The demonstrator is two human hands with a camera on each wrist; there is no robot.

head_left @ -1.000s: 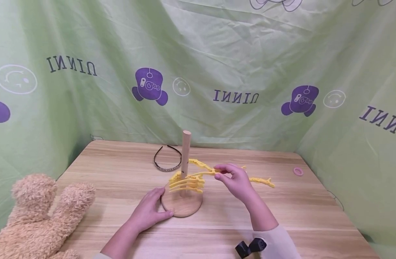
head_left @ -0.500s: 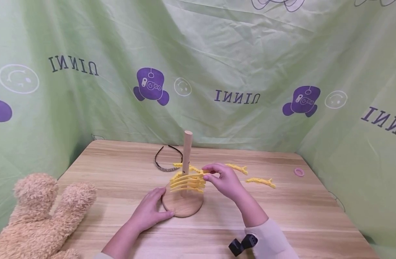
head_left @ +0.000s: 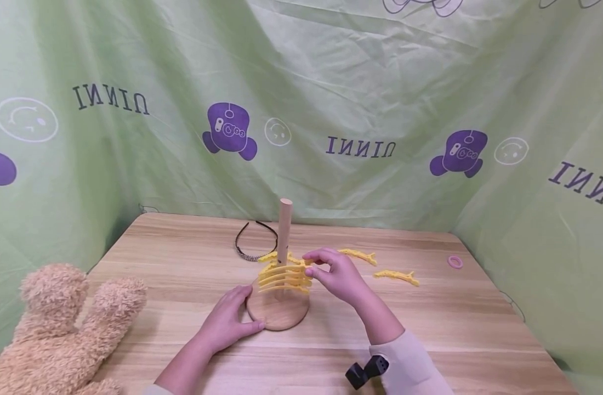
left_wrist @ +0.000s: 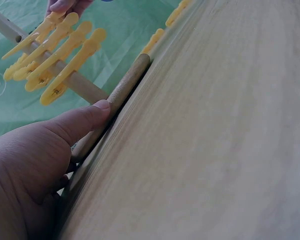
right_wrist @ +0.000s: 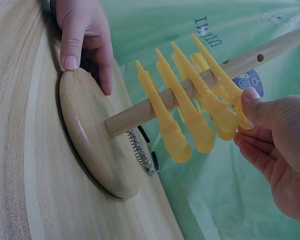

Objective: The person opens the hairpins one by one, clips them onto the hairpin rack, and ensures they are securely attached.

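Note:
An upright wooden post (head_left: 284,227) rises from a round wooden base (head_left: 279,317) near the middle of the table. Several yellow alligator hair clips (right_wrist: 162,115) are clamped across the post in a stack. At the top of that stack, my right hand (head_left: 337,275) pinches the rear end of the uppermost hair clip (right_wrist: 217,70) between thumb and fingers; its two arms lie on either side of the post. My left hand (head_left: 226,322) holds the base's left rim, thumb (left_wrist: 85,121) against the edge and the fingers spread around the far side.
Two loose yellow clips (head_left: 396,276) lie on the table right of the stand. A black headband with a beaded band (head_left: 252,257) rests behind the post. Farther right is a pink ring (head_left: 455,262). A plush toy (head_left: 69,334) occupies the left front; green cloth (head_left: 360,186) hangs behind.
My right hand has moved left, bringing its hair clip from the post's right side to around it above the others; the clip's arms have drawn closer together. My left hand stays on the base.

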